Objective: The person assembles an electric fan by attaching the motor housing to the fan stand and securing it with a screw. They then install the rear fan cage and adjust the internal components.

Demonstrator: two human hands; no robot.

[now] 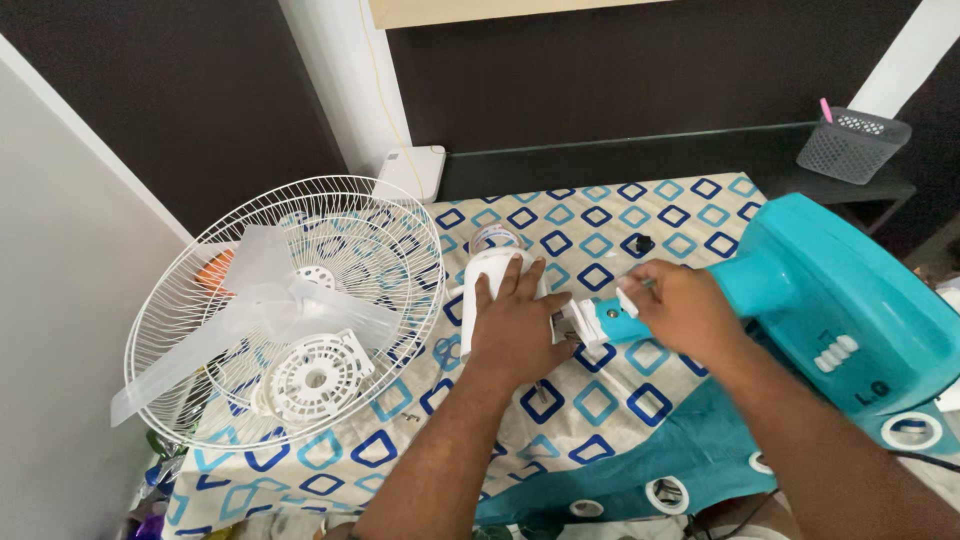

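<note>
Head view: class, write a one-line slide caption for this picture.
Left hand presses on a white fan motor housing while the right hand works at the turquoise fan stand; white wire guard lies alongside.

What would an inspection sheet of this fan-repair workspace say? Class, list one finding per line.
Surface: patterned cloth with blue and teal squares covers the table.
Job's things: white motor housing under the left hand; teal fan base, its neck gripped by the right hand.
Clutter: white wire grille, translucent blade, small black knob, grey mesh basket.
Fingers: left hand's lie flat on the housing; right hand's curl around the neck joint.
Cables: thin yellow wire down the wall.
Surroundings: dark wall panels, black shelf.
</note>
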